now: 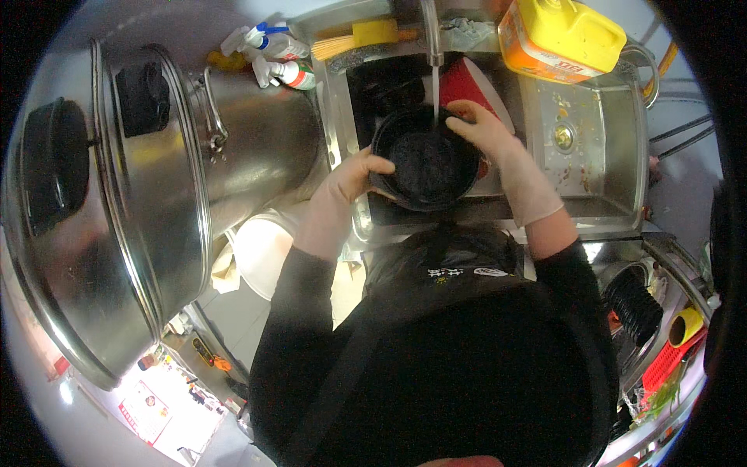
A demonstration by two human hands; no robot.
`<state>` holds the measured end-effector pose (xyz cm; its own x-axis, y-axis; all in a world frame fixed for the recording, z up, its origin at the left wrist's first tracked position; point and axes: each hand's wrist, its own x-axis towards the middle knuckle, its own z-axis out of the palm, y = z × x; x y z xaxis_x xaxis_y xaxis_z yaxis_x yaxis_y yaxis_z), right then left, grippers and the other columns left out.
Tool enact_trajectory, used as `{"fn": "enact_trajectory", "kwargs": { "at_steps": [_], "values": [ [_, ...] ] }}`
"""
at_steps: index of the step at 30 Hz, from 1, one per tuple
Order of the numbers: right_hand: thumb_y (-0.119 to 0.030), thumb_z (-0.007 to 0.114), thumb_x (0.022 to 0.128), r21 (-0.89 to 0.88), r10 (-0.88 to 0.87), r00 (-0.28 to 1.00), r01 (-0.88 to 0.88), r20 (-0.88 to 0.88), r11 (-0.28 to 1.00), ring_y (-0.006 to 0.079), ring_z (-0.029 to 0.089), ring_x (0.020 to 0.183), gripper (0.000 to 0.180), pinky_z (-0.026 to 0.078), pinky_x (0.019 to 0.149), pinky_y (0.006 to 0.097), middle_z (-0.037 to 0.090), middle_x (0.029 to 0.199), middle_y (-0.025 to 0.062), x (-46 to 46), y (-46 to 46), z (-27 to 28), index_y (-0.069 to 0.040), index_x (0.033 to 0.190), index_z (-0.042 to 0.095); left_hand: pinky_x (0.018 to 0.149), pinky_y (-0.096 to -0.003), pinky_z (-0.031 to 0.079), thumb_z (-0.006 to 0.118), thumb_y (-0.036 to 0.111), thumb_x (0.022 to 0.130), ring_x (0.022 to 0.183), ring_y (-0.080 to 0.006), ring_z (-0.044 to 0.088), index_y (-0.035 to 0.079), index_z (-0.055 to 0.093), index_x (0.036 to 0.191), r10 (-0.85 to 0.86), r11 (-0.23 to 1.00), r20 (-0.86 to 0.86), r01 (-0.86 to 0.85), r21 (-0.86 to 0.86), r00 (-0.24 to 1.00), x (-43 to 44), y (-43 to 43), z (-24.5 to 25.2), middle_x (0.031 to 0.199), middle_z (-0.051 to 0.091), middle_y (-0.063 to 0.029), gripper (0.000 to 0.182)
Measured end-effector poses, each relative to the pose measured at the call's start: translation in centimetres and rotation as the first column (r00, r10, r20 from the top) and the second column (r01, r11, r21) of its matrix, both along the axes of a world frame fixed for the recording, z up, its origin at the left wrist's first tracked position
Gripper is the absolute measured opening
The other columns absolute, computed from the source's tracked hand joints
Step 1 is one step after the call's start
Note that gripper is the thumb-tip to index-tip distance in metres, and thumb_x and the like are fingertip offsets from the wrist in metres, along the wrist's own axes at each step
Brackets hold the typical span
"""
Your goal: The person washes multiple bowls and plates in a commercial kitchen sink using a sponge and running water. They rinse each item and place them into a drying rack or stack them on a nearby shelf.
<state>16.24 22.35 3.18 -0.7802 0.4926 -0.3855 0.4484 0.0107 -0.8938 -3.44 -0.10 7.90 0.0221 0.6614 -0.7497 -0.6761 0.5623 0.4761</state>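
Water runs from a metal faucet into a round black bowl above the left basin of a steel sink. My left hand, in a pale rubber glove, grips the bowl's left rim with the thumb over the edge. On the upper right rim my right hand, gloved the same way, holds the bowl too. Behind that hand leans a red and white container, partly hidden. Dark items or dark water lie in the basin around the bowl; which of these cannot be told.
Food scraps surround the drain of the right basin. A yellow detergent jug stands at its back edge. Spray bottles, a bamboo brush and a yellow sponge lie behind the sink. Large steel equipment rises at left; black dishes sit lower right.
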Motion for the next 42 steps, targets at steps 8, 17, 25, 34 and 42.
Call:
{"fn": "enact_trajectory", "kwargs": {
  "at_steps": [8, 17, 25, 34, 42],
  "values": [
    [-0.022, 0.069, 0.087, -0.612, -0.119, 0.942, 0.297, 0.314, 0.733, 0.0292, 0.061, 0.114, 0.064, 0.055, 0.089, 0.0477, 0.06, 0.129, 0.0148, 3.0, 1.6, 6.3, -0.009, 0.143, 0.042, 0.08, -0.0473, 0.06, 0.068, 0.023, 0.087, 0.102, -0.0344, 0.067, -0.003, 0.057, 0.125, 0.191, 0.981, 0.097, -0.192, 0.004, 0.977, 3.0, 4.0, -3.7, 0.119, 0.065, -0.0185, 0.047],
    [-0.024, 0.069, 0.082, 0.075, -0.203, 0.929, 0.189, 0.308, 0.979, 0.0333, 0.048, 0.132, 0.082, 0.036, 0.111, 0.0385, 0.049, 0.143, 0.0222, 2.5, -2.2, 3.2, -0.013, 0.153, 0.029, 0.096, -0.0425, 0.051, 0.065, 0.039, 0.094, 0.122, -0.0292, 0.056, -0.004, 0.039, 0.143, 0.204, 0.969, -0.105, -0.216, -0.123, 0.973, 4.4, 2.8, -10.6, 0.139, 0.053, -0.0175, 0.07],
    [-0.02, 0.065, 0.087, 0.269, -0.108, 0.992, 0.085, 0.071, 0.959, 0.0363, 0.052, 0.128, 0.075, 0.041, 0.106, 0.0382, 0.053, 0.138, 0.0224, 4.1, -2.4, 1.8, -0.016, 0.152, 0.029, 0.089, -0.0384, 0.054, 0.067, 0.009, 0.091, 0.109, -0.0285, 0.062, 0.001, 0.051, 0.134, 0.256, 0.955, -0.34, -0.292, -0.057, 0.905, 5.5, 3.8, -9.5, 0.128, 0.06, -0.0123, 0.046],
    [-0.014, 0.06, 0.09, 0.305, 0.023, 0.991, -0.062, 0.13, 0.95, 0.0348, 0.059, 0.117, 0.055, 0.046, 0.097, 0.0398, 0.063, 0.122, 0.022, -2.0, -2.1, -1.4, -0.012, 0.143, 0.046, 0.108, -0.0316, 0.041, 0.054, -0.018, 0.084, 0.127, -0.0211, 0.053, 0.002, 0.055, 0.136, 0.651, 0.751, -0.713, -0.089, 0.654, 0.26, 0.8, 1.8, -6.8, 0.139, 0.056, -0.0112, 0.055],
    [-0.006, 0.062, 0.08, 0.777, -0.17, 0.938, -0.139, 0.302, 0.614, 0.0339, 0.069, 0.077, 0.071, 0.056, 0.064, 0.045, 0.069, 0.101, 0.0163, -4.5, -0.4, 1.6, -0.016, 0.147, 0.039, 0.112, -0.0373, 0.036, 0.062, -0.004, 0.083, 0.131, -0.0288, 0.048, 0.001, 0.043, 0.143, 0.31, 0.944, -0.915, 0.027, 0.328, 0.258, -1.0, 1.5, -7.4, 0.142, 0.05, -0.0185, 0.063]
  ]
}}
